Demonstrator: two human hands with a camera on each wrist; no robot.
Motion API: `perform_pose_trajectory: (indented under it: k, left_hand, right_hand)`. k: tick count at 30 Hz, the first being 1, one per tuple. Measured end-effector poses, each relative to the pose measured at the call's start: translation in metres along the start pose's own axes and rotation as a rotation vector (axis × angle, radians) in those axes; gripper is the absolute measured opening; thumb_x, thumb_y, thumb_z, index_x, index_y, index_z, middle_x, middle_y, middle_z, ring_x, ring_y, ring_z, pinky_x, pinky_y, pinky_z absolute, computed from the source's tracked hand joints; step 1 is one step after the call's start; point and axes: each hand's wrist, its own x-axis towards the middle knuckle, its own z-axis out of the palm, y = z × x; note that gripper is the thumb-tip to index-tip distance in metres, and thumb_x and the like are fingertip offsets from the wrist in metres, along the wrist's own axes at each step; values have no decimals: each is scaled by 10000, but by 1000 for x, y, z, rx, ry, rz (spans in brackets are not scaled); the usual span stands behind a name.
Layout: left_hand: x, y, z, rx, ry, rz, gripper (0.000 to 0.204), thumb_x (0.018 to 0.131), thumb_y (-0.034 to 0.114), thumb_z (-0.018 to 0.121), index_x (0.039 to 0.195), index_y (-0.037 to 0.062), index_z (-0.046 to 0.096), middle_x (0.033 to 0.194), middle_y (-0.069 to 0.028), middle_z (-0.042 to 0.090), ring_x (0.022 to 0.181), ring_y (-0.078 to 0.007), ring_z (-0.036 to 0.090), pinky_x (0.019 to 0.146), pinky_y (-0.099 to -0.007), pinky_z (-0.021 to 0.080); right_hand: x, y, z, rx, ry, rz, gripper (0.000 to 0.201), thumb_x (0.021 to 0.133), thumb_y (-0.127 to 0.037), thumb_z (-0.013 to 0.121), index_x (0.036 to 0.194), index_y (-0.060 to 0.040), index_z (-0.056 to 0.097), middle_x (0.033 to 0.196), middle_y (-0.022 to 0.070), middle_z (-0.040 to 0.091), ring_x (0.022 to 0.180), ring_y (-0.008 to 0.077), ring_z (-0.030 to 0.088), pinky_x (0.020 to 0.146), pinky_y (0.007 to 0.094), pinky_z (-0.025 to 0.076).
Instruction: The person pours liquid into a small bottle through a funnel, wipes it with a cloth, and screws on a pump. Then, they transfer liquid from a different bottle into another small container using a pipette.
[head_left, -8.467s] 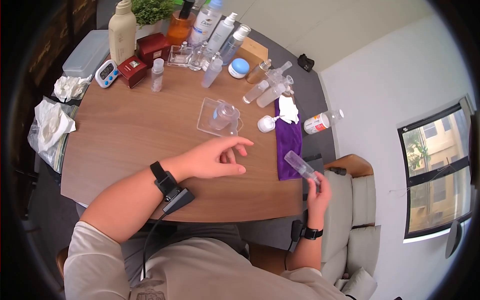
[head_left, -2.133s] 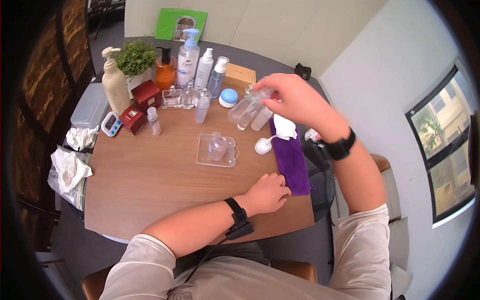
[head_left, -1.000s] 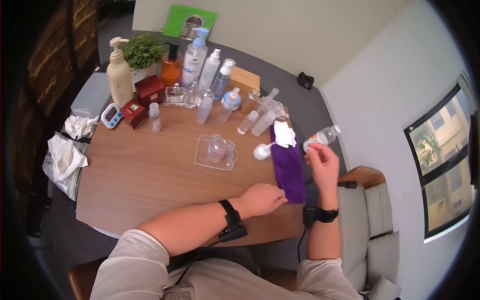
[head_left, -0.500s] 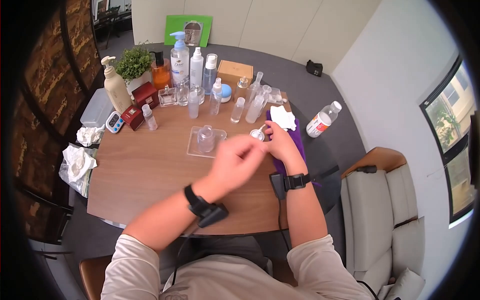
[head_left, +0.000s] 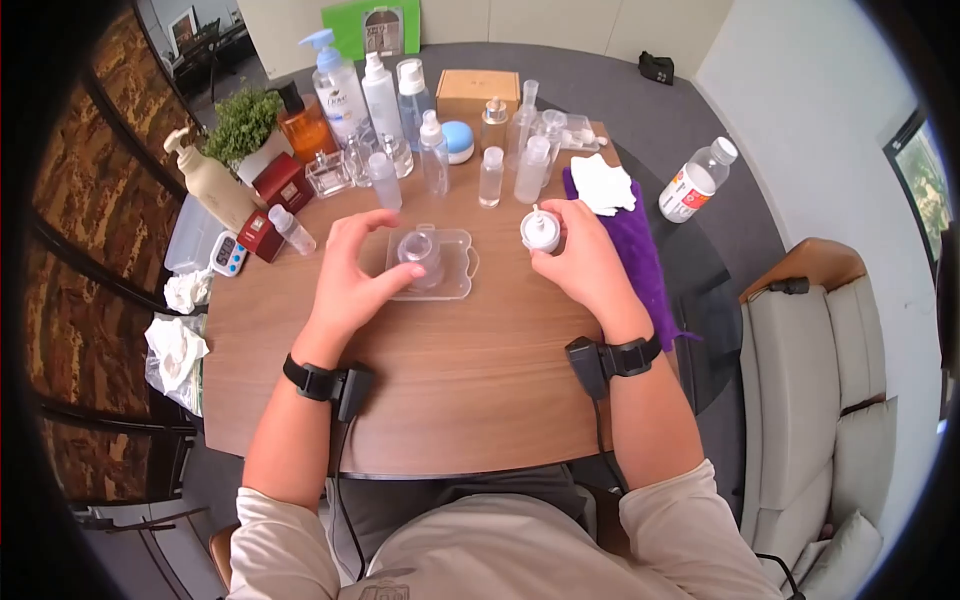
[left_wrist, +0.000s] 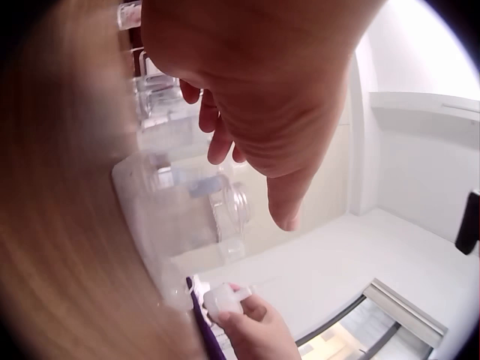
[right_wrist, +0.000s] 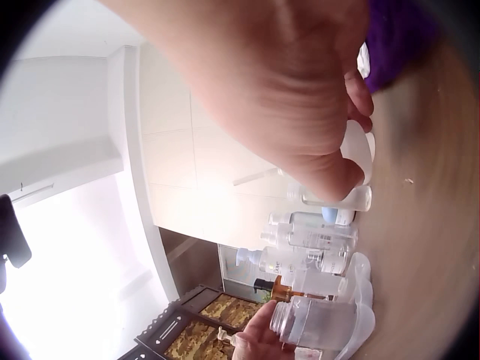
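In the head view the right hand [head_left: 585, 262] pinches a white pump cap [head_left: 540, 232] between thumb and fingers, at the left side of the purple cloth [head_left: 640, 262]. The left hand [head_left: 350, 277] is beside a clear wide-necked jar [head_left: 420, 262], thumb and fingers spread apart around its left side, holding nothing. The jar stands uncapped on a clear plastic tray [head_left: 456, 284]. In the left wrist view, a gap shows between the left hand [left_wrist: 255, 90] and the jar [left_wrist: 196, 217]. The right wrist view shows the right hand [right_wrist: 300, 97] on the cap [right_wrist: 357, 154].
Small clear bottles [head_left: 491, 178] stand behind the tray, with pump bottles [head_left: 342, 98], red boxes [head_left: 283, 184] and a plant [head_left: 244, 125] farther back and left. A white tissue [head_left: 603, 186] lies on the cloth. A labelled bottle [head_left: 697, 180] stands on the right.
The left hand has moved left, away from the right hand, to the jar, and its fingers have spread. The right hand is now on the white pump cap. The camera view has shifted.
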Motion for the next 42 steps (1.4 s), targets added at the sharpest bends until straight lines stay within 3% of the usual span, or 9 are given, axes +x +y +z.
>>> perform_pose_trajectory:
  k: [2,6,11,16,22,27,35,37,42]
  left_hand:
    - [0,0,5,76,-21,24,665,708,325,946,1270,89,682,1216,-51,690,1233,-275,543,1091,-425,418]
    - [0,-1,13,187,-35,39,660,656,356,978,1204,96,718,1201,-74,699,1232,-309,547,1106,-450,406]
    - [0,-11,17,187,-12,9,597,674,351,970,1161,98,734,1147,-68,708,1198,-300,565,1081,-443,406]
    - [0,-20,11,104,-3,49,599,737,304,903,1273,112,716,1175,-96,699,1193,-293,573,1073,-432,409]
    - [-5,-27,4,-20,-48,-29,731,762,260,857,1444,172,608,1238,-82,687,1233,-286,552,1112,-426,404]
    - [-4,-39,6,-92,-39,64,730,750,250,862,1430,173,608,1250,-77,692,1256,-282,544,1133,-430,396]
    - [-1,-38,7,-178,-14,46,726,758,233,871,1421,128,596,1266,-95,695,1266,-252,586,1138,-415,421]
    - [0,-39,6,-174,2,22,724,760,221,875,1420,118,596,1266,-101,694,1269,-251,591,1137,-413,432]
    - [2,-42,9,-220,56,19,727,755,201,895,1409,86,599,1278,-114,702,1254,-239,627,1137,-407,450]
  right_hand:
    - [-1,-5,2,-14,26,-59,422,783,-70,788,1172,-1,640,1148,157,618,1080,343,641,940,405,542]
    - [-4,-13,3,-128,19,-123,399,776,-58,787,1141,0,636,1120,152,649,1050,349,660,916,406,545]
    - [-9,-25,8,22,-15,-1,371,782,-47,793,1118,-4,641,1040,143,735,998,314,721,876,377,561]
    - [-9,-16,17,235,22,-113,521,824,-56,833,1304,11,642,1148,86,727,1082,183,698,959,350,548]
    - [-14,-32,16,507,46,-98,565,872,25,802,1386,58,568,1264,104,661,1162,190,677,1006,312,542]
    - [-7,-64,8,553,63,-169,549,910,53,759,1415,54,545,1242,113,663,1172,204,675,983,319,557]
    - [28,-166,-13,168,-15,-430,509,846,2,833,1329,-13,671,1205,77,675,897,121,656,784,254,534]
    - [29,-189,-10,-179,44,-523,582,859,-16,833,1390,52,605,1130,80,699,915,119,660,771,259,542]
    - [35,-193,6,-221,-4,-605,520,818,-7,833,1316,2,685,1106,75,700,848,101,631,722,230,504]
